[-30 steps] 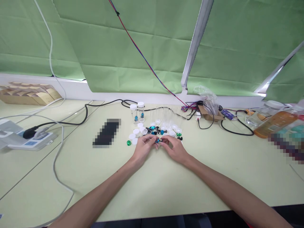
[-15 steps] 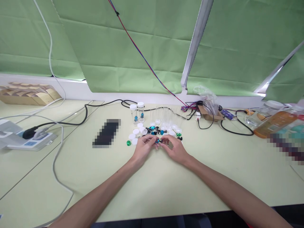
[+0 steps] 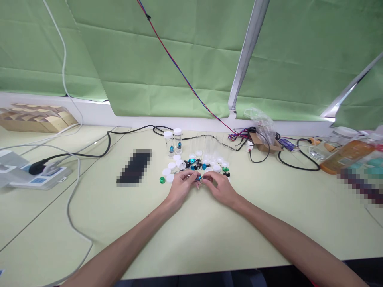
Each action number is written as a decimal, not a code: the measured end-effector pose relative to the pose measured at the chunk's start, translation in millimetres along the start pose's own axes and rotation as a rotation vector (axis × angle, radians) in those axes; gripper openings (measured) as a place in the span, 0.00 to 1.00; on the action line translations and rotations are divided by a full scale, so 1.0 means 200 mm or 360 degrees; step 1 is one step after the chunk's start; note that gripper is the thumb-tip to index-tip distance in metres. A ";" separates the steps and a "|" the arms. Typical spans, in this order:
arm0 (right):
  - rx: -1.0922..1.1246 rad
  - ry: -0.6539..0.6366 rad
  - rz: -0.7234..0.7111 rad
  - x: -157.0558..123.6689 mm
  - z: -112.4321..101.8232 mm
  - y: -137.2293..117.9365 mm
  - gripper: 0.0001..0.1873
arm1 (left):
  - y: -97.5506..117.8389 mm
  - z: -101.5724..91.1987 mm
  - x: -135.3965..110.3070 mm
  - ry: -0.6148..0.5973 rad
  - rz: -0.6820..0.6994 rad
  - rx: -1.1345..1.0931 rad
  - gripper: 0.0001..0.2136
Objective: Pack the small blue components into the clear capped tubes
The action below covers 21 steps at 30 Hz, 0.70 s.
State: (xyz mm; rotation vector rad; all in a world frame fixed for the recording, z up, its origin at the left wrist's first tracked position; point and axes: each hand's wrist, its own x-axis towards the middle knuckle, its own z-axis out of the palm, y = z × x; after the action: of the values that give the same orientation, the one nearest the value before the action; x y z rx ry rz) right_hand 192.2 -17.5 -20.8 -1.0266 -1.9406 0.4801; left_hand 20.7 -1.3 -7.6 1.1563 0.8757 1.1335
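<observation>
The blue piece (image 3: pixel 198 179) gleams metallic; caps (image 3: pixel 171 165) are smooth plastic, table (image 3: pixel 191 231) matt.

Two hands (image 3: pixel 180 186) (image 3: pixel 220 188), two capped vials (image 3: pixel 168 144) (image 3: pixel 178 141), one power strip (image 3: pixel 44 175)

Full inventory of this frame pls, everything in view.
capped vials: 2, clear with white caps, behind the pile
open vials: several, clear, row right of those
loose caps: many, white, mid-table
small parts: many, blue, green and black, among the caps
power strip: 1, white, far left
black cable: 1, from strip toward vials
cardboard box: 1, brown, right of vials
orange bottle: 1, far right
table: 1, pale green
left hand: pinches blue part
right hand: fingertips at same part, grip unclear
</observation>
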 end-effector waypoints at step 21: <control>0.0038 0.0076 -0.0088 -0.01 0.00 0.00 0.07 | 0.02 0.00 0.00 0.0047 0.0065 0.0141 0.12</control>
State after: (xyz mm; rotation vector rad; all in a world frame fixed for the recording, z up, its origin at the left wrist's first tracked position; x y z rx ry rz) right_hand 192.5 -18.0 -22.0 -0.9585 -1.9110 0.4432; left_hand 20.0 -2.1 -3.9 1.2376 0.9369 1.1570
